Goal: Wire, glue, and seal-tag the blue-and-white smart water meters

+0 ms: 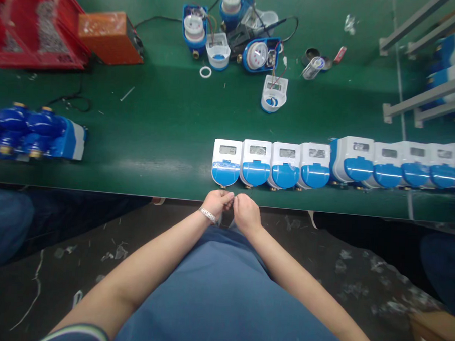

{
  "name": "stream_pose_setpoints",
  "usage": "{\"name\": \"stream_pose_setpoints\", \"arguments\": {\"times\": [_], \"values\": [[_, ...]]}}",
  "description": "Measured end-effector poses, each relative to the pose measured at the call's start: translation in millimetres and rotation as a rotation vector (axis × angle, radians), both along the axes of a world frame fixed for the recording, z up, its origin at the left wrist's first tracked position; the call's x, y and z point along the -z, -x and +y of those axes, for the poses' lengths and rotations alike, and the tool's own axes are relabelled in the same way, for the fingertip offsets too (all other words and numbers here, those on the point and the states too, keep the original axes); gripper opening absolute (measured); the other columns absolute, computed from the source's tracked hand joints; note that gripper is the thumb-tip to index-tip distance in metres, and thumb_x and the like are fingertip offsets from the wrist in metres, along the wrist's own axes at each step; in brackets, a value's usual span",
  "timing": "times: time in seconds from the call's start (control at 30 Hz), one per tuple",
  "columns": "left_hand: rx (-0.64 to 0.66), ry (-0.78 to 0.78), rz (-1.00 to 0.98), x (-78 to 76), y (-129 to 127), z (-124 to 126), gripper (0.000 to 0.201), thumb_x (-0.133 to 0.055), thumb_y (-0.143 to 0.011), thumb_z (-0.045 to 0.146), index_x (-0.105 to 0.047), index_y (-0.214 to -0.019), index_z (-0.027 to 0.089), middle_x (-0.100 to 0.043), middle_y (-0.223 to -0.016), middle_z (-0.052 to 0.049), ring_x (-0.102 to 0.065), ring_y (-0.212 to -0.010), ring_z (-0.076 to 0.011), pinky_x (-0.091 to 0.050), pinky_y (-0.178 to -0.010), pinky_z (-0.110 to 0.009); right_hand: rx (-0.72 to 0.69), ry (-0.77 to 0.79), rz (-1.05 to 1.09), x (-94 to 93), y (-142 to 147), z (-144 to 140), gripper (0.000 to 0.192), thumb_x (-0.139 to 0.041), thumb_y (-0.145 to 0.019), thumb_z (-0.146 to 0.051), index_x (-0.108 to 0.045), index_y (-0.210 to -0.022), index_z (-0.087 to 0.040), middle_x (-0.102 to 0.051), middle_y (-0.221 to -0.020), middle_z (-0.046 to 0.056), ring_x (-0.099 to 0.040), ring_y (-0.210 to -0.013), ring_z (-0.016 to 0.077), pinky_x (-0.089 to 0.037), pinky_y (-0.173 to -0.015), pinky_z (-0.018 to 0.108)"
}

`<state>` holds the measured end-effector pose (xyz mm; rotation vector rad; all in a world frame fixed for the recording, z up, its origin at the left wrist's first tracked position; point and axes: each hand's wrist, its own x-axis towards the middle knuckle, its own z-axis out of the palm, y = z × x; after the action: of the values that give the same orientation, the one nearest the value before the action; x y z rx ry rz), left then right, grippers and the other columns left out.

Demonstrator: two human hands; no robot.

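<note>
Pinching something too small to identify, the left hand (217,203) and right hand (246,212) meet at 6 o'clock of the white-and-blue plastic meter (226,162); fumbling risks dropping it floorward.

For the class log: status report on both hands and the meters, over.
Left hand and right hand pinched together at the table edge, contents too small to tell. Row of white-and-blue meters just beyond, untouched. Nothing between.

Glossy plastic meters (256,162), matt green tabletop (157,132)
</note>
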<state>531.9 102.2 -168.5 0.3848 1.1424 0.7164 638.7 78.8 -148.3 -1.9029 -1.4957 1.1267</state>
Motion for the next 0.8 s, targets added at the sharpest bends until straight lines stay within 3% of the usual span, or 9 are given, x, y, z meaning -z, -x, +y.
{"name": "stream_pose_setpoints", "arguments": {"times": [0.07, 0.17, 0.3, 0.47, 0.63, 0.8], "values": [[0.001, -0.049, 0.029, 4.2, -1.4, 1.9, 0.03, -0.075, -0.05, 0.032, -0.052, -0.053, 0.012, -0.05, -0.042, 0.003, -0.038, -0.037, -0.0038, -0.027, -0.04, -0.019, 0.066, 0.105, 0.18, 5.1, 3.1, 5.0, 0.035, -0.029, -0.081, -0.02, -0.044, -0.05, -0.021, -0.043, -0.041, -0.006, -0.038, -0.041, 0.0072, -0.035, -0.041, 0.018], [-0.007, -0.092, 0.082, 11.7, -1.5, 3.5, 0.027, -0.074, -0.052, 0.03, -0.052, -0.055, 0.013, -0.049, -0.042, 0.004, -0.038, -0.037, -0.0039, -0.027, -0.04, -0.019, 0.05, 0.155, 0.247, 9.7, 2.4, 7.0, 0.033, -0.028, -0.082, -0.02, -0.04, -0.051, -0.022, -0.036, -0.036, -0.007, -0.036, -0.035, 0.0076, -0.033, -0.039, 0.019], [-0.032, -0.104, 0.118, 17.0, -2.3, 2.9, 0.029, -0.07, -0.055, 0.034, -0.049, -0.054, 0.014, -0.043, -0.038, 0.006, -0.036, -0.036, -0.004, -0.026, -0.04, -0.019, 0.091, 0.098, 0.229, 12.7, -1.8, 4.5, 0.02, -0.045, -0.076, -0.026, -0.041, -0.057, -0.021, -0.045, -0.051, -0.003, -0.043, -0.049, 0.0097, -0.033, -0.048, 0.02], [-0.028, -0.119, 0.109, 16.9, -2.3, 3.9, 0.03, -0.072, -0.052, 0.035, -0.05, -0.054, 0.014, -0.047, -0.042, 0.005, -0.039, -0.039, -0.0047, -0.029, -0.043, -0.02, 0.07, 0.168, 0.279, 19.0, -0.1, 6.8, 0.027, -0.033, -0.079, -0.025, -0.034, -0.052, -0.022, -0.035, -0.041, -0.005, -0.038, -0.041, 0.0107, -0.032, -0.045, 0.022], [-0.051, -0.095, 0.129, 17.0, -1.0, 7.9, 0.033, -0.071, -0.052, 0.038, -0.047, -0.053, 0.015, -0.043, -0.039, 0.006, -0.036, -0.037, -0.0042, -0.026, -0.041, -0.02, 0.036, 0.044, 0.145, 19.1, 0.1, 9.7, 0.019, -0.047, -0.074, -0.026, -0.045, -0.056, -0.021, -0.05, -0.052, -0.002, -0.049, -0.056, 0.0099, -0.036, -0.05, 0.018], [-0.053, -0.075, 0.123, 17.2, 0.6, 9.3, 0.034, -0.075, -0.046, 0.034, -0.05, -0.053, 0.013, -0.047, -0.042, 0.005, -0.038, -0.039, -0.0042, -0.028, -0.042, -0.02, -0.003, 0.093, 0.15, 24.9, 3.2, 11.7, 0.032, -0.03, -0.08, -0.023, -0.046, -0.053, -0.021, -0.043, -0.038, -0.006, -0.039, -0.039, 0.0081, -0.033, -0.04, 0.018]]}}
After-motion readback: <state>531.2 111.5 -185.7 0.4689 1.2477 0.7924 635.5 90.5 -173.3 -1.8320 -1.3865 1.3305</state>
